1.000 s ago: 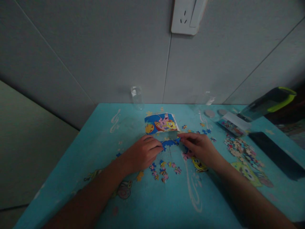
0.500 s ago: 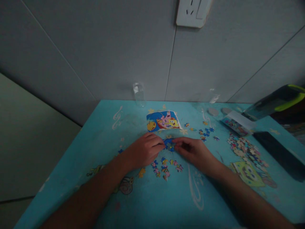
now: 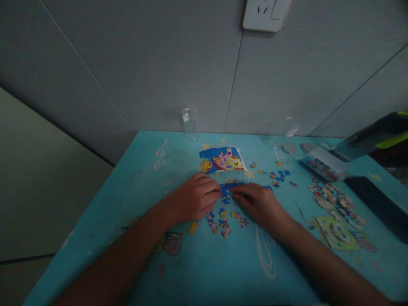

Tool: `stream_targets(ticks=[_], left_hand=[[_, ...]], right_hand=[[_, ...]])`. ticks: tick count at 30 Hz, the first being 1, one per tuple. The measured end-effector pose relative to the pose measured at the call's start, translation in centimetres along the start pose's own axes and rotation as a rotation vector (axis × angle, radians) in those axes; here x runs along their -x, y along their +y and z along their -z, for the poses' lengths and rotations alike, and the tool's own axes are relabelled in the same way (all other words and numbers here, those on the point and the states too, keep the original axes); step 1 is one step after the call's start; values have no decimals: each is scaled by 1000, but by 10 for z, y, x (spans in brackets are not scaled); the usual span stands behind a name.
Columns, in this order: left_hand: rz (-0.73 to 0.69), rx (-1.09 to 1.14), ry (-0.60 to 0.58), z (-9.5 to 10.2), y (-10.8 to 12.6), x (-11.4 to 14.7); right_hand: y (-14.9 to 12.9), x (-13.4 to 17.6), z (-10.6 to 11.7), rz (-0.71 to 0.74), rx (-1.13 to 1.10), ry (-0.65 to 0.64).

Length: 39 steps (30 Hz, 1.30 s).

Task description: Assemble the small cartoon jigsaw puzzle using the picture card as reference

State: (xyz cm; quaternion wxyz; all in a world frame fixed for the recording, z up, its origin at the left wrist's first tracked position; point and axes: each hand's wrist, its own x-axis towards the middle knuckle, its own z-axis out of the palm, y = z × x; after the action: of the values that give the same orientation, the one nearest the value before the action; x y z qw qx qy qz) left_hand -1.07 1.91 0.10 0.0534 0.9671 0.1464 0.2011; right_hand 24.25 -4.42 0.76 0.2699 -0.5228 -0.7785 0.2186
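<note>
A strip of joined blue jigsaw puzzle (image 3: 230, 185) lies flat on the table, partly covered by both hands. My left hand (image 3: 202, 196) is closed at its left end, fingers bent together; their grip is partly hidden. Thumb and forefinger of my right hand (image 3: 258, 199) pinch at a small puzzle piece beside the strip, mostly covered by the fingertips. Just below the strip, a blue piece (image 3: 225, 199) shows between the hands. Several loose pink, yellow and blue pieces (image 3: 225, 229) lie nearer to me. Behind the hands is a printed cartoon picture (image 3: 221, 160).
Blue pieces (image 3: 280, 175) lie right of the picture, and a larger pile of pieces (image 3: 334, 202) farther right. Around them are a small box (image 3: 323, 163), a dark flat case (image 3: 376, 208), round lids (image 3: 289, 148) and a tilted bottle (image 3: 360, 138). A clear container (image 3: 190, 125) stands by the wall.
My right hand has shifted slightly over the blue strip, and more of the strip shows beyond its knuckles. My left hand stays at the left end. The whole view has shifted a little.
</note>
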Motion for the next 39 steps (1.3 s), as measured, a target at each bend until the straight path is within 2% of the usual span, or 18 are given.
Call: stream_targets(ticks=[10,23,31,39], left_hand=[[-10,15,10,-3,0,0],[-3,42,14,-4,0,2],[-25,12,-25,-1,-1,2],[-13,24,-8,-3,-1,2]], right_hand=[[-10,2,-2,80,73,-80],[-7,5,-5,157,139,-79],[-5,7,-6,28,139,-85],[-11,7,-7,14,162,-58]])
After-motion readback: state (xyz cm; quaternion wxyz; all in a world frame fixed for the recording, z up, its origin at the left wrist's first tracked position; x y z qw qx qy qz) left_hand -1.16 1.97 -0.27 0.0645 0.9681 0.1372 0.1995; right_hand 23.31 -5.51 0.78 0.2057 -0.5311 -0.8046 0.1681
